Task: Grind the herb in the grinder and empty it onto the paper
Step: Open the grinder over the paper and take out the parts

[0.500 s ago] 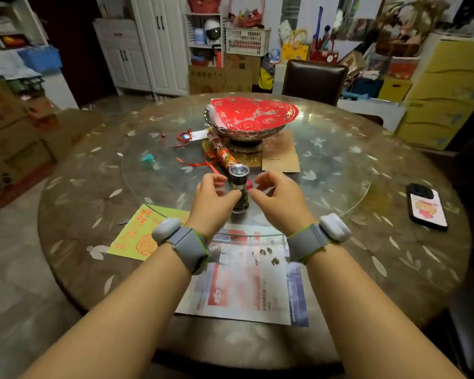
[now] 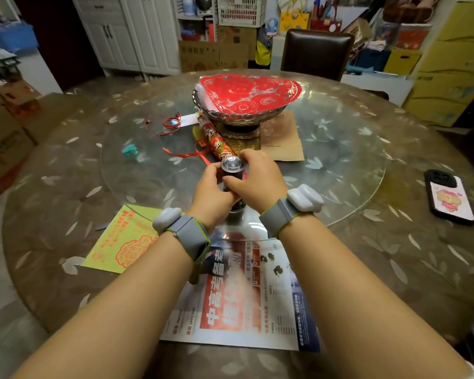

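At centre frame, a grinder (image 2: 232,170) stands near upright on the glass turntable (image 2: 340,160) of a round bench (image 2: 394,255), its long axis vertical and its metal cap pointing up toward the camera. The left hand (image 2: 211,194) wraps the body from the left; the right hand (image 2: 253,181) curls fingers around it just under the cap. Below, in the lower centre, a newspaper (image 2: 244,310) carries a few dark herb (image 2: 277,269) bits. Half a second earlier both hands hovered beside the grinder, fingers only nearing it; now they have closed on it.
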Demonstrator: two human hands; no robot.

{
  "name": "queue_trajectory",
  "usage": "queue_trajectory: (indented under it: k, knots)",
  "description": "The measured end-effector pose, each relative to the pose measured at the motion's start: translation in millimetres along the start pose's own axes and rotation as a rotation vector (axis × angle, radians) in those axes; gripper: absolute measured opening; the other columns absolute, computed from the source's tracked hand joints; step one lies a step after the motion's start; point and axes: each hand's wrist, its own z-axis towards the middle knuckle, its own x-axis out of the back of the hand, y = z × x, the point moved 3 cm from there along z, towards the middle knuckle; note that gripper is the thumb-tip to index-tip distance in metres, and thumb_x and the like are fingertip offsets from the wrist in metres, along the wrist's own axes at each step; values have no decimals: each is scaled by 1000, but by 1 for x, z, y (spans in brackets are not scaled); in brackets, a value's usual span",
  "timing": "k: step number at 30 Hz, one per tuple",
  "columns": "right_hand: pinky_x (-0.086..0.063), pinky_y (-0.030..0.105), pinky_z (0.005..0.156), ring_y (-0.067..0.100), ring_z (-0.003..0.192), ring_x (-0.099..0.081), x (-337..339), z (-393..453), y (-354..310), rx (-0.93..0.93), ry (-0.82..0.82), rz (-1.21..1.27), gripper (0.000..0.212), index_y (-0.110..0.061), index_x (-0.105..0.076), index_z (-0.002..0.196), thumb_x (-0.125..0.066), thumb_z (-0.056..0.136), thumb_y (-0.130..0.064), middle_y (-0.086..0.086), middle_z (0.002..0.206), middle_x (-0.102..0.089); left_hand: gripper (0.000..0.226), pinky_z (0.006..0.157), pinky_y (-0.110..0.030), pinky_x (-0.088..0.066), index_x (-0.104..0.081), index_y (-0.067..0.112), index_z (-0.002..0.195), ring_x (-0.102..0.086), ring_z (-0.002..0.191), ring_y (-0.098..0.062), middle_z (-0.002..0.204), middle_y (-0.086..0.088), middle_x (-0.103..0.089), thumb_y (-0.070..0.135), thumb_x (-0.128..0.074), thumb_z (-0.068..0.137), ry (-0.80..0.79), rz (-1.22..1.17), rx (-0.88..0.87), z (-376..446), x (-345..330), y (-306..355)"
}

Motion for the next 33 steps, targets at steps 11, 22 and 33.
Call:
queue_trajectory:
  k: [11, 22, 33]
  knots:
    - [-48, 25, 68, 14, 78, -61, 26, -29, -16, -37, 148, 278, 34, -15, -63, 95, -80, 67, -26, -1, 87, -66, 33, 95, -41, -51, -56, 19, 117, -63, 106, -11, 112, 1, -67, 8, -60, 87, -25, 4, -184, -33, 15, 35]
    - [-55, 48, 60, 34, 65, -62, 35, -182, -29, -171, 15, 653, 31, -20, -60, 86, -77, 62, -27, 6, 76, -68, 19, 63, -34, -43, -47, 16, 108, -57, 71, -6, 78, 16, -58, 21, -50, 91, -177, 163, -357, -185, 16, 27]
    - [-55, 46, 66, 28, 69, -63, 13, -230, -14, -217, -70, 598, 34, -23, -66, 89, -71, 66, -48, -1, 83, -67, 32, 54, -35, -39, -42, 24, 86, -54, 70, -25, 73, 6, -54, 54, -46, 77, -109, 686, -430, -217, 22, 1]
